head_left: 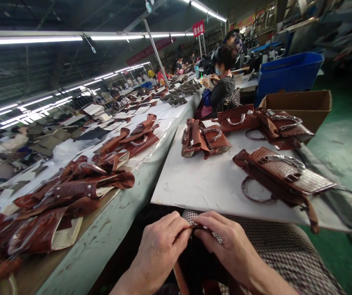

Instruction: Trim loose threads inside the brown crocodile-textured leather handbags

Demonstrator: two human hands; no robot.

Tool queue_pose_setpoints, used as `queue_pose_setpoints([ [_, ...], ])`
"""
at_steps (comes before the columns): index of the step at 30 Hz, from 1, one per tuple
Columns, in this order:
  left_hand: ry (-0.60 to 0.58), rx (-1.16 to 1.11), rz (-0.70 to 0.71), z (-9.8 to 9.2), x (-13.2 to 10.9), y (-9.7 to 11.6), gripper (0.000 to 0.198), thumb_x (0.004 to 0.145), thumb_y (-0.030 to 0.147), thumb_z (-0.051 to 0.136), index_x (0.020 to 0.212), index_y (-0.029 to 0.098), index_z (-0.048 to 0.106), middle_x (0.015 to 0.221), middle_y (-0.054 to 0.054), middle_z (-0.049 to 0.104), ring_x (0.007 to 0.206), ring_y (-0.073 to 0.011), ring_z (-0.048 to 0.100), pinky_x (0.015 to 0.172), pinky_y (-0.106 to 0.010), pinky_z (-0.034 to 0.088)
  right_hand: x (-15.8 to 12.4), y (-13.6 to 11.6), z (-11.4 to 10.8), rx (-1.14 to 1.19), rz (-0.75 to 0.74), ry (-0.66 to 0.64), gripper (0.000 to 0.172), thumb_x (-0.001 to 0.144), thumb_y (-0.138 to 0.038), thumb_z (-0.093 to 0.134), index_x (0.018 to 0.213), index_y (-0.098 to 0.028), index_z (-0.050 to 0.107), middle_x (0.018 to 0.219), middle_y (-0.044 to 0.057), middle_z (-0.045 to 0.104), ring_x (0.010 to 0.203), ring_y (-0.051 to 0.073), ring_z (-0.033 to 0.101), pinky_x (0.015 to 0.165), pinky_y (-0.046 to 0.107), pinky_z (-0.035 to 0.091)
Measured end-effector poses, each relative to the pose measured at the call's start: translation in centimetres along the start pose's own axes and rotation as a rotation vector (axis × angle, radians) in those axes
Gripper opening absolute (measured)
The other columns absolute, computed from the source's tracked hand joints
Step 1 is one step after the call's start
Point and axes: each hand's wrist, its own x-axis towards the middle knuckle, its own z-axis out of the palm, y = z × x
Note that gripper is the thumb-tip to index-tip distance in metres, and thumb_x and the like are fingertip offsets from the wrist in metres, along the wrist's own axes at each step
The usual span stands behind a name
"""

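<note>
My left hand (163, 241) and my right hand (225, 241) meet low in the middle of the view, above my lap. Both are closed, thumbs and fingertips pinching a thin brown leather strip (194, 227) between them. A longer brown strap (180, 278) hangs below my left hand, and a dark reddish-brown piece lies partly hidden under my hands. Beyond them, brown leather bags with plastic-wrapped handles rest on a white board: one crocodile-textured bag (286, 174) at the right and another bag (205, 139) farther back.
A long table (114, 217) at the left holds many brown bags (80, 184). Behind the white board (191, 180) stand a cardboard box (305, 104) and a blue bin (289, 73). A person in a striped top (223, 90) sits at the table's far side.
</note>
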Motion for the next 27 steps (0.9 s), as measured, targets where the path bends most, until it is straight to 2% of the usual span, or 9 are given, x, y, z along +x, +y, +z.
queue_pose_setpoints([
  [6, 0.038, -0.018, 0.048, 0.1, -0.1, 0.1, 0.027, 0.095, 0.019, 0.045, 0.075, 0.018, 0.063, 0.071, 0.000, 0.056, 0.068, -0.0130, 0.052, 0.063, -0.024, 0.037, 0.5, -0.2, -0.2, -0.043, -0.045, -0.051, 0.023, 0.092, -0.021, 0.053, 0.105, -0.023, 0.072, 0.090, 0.001, 0.073, 0.077, 0.013, 0.067, 0.070, 0.022, 0.051],
  [8, 0.043, -0.100, 0.002, -0.1, -0.2, 0.2, 0.023, 0.093, 0.018, 0.048, 0.077, 0.018, 0.064, 0.074, 0.000, 0.058, 0.071, -0.0130, 0.054, 0.066, -0.023, 0.039, 0.5, 0.0, -0.2, -0.050, -0.055, -0.048, 0.023, 0.092, -0.022, 0.053, 0.105, -0.022, 0.072, 0.090, 0.001, 0.073, 0.077, 0.013, 0.068, 0.070, 0.023, 0.051],
  [11, 0.049, -0.239, -0.149, -0.4, -0.5, 0.5, 0.012, 0.087, 0.015, 0.056, 0.082, 0.019, 0.066, 0.082, 0.000, 0.061, 0.077, -0.0131, 0.057, 0.070, -0.023, 0.042, 0.4, 0.8, -0.1, -0.062, -0.017, -0.085, 0.025, 0.094, -0.024, 0.050, 0.110, -0.024, 0.069, 0.096, 0.001, 0.073, 0.083, 0.015, 0.068, 0.075, 0.025, 0.052],
  [15, 0.116, -0.262, -0.268, 0.0, -1.0, 1.0, 0.014, 0.083, 0.012, 0.056, 0.085, 0.021, 0.066, 0.083, 0.002, 0.061, 0.075, -0.0132, 0.058, 0.069, -0.023, 0.043, 0.4, 1.4, -0.2, -0.147, 0.048, -0.208, 0.035, 0.091, -0.016, 0.045, 0.119, -0.026, 0.063, 0.109, 0.002, 0.071, 0.096, 0.019, 0.067, 0.084, 0.031, 0.050],
  [21, 0.185, -0.183, -0.233, 1.5, -0.8, 2.1, 0.019, 0.079, 0.005, 0.051, 0.081, 0.020, 0.062, 0.086, 0.000, 0.063, 0.079, -0.0155, 0.058, 0.068, -0.024, 0.043, 2.0, -0.7, -1.3, -0.304, 0.073, -0.385, 0.039, 0.082, -0.012, 0.052, 0.119, -0.022, 0.061, 0.098, 0.005, 0.073, 0.091, 0.023, 0.068, 0.075, 0.029, 0.047],
  [24, 0.172, -0.194, -0.222, 1.7, -0.6, 2.7, 0.024, 0.072, -0.001, 0.050, 0.079, 0.020, 0.061, 0.087, -0.001, 0.062, 0.082, -0.0161, 0.058, 0.070, -0.024, 0.044, 2.5, -1.4, -0.9, -0.341, 0.067, -0.428, 0.032, 0.077, -0.009, 0.056, 0.106, -0.016, 0.066, 0.093, 0.010, 0.073, 0.088, 0.027, 0.068, 0.071, 0.030, 0.046],
  [27, 0.098, -0.377, -0.244, 1.2, -0.6, 2.7, 0.021, 0.071, 0.004, 0.061, 0.086, 0.019, 0.063, 0.089, -0.001, 0.063, 0.084, -0.0166, 0.058, 0.074, -0.025, 0.046, 2.3, -1.1, -0.7, -0.341, 0.085, -0.406, 0.029, 0.074, -0.002, 0.050, 0.092, -0.012, 0.070, 0.083, 0.012, 0.072, 0.080, 0.027, 0.069, 0.067, 0.030, 0.045],
])
